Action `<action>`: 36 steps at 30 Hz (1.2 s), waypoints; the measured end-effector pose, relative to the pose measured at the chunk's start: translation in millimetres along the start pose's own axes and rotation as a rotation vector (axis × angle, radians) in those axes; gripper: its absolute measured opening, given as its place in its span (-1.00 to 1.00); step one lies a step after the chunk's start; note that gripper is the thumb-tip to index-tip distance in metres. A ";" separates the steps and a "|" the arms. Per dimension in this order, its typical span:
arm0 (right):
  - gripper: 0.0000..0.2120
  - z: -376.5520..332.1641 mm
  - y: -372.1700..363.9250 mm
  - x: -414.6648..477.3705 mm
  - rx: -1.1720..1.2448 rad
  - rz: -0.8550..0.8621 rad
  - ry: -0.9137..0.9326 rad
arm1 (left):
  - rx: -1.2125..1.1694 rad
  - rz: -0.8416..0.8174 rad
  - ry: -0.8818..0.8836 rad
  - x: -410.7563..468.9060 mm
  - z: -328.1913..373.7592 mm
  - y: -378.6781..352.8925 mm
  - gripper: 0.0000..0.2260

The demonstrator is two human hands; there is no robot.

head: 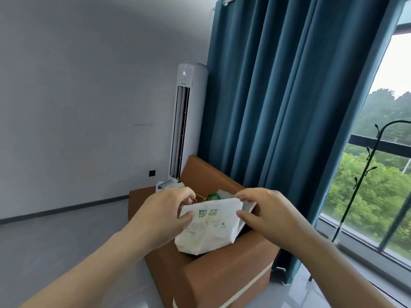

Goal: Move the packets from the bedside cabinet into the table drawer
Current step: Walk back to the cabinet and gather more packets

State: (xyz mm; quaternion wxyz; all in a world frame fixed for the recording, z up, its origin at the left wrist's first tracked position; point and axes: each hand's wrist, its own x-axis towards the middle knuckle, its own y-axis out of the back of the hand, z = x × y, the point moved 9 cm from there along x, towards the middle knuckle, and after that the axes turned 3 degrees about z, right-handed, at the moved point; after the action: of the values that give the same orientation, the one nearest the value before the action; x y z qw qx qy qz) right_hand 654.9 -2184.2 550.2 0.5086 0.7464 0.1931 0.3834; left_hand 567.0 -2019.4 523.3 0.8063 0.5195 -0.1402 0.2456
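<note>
Left hand [164,216], right hand [264,215], pinching white green-printed packet [209,233]

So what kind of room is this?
Probably a room in a home, maybe a bedroom. A tall air conditioner stands by the wall, long curtains hang beside a big window, and a brown cabinet stands in front of them.
</note>
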 end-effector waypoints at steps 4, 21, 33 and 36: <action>-0.64 36.4 -22.0 61.1 0.065 -0.046 0.080 | 0.038 0.027 0.094 43.9 -15.6 -27.4 -0.76; -0.63 -28.2 -176.9 325.5 0.275 -0.177 0.459 | 0.249 0.201 0.454 145.2 -229.1 -6.5 -0.76; -0.63 -144.0 -288.9 521.3 0.296 -0.255 0.595 | 0.284 0.259 0.571 227.8 -427.4 43.2 -0.66; -0.63 -172.3 -323.7 568.0 0.332 -0.266 0.637 | 0.307 0.249 0.613 243.6 -479.0 49.0 -0.68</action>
State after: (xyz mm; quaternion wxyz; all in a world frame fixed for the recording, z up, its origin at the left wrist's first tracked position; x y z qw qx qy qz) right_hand 914.1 -1561.6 502.5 0.3407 0.6303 0.4963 0.4902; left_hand 731.2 -1507.5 476.6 0.6875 0.5155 0.0844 0.5045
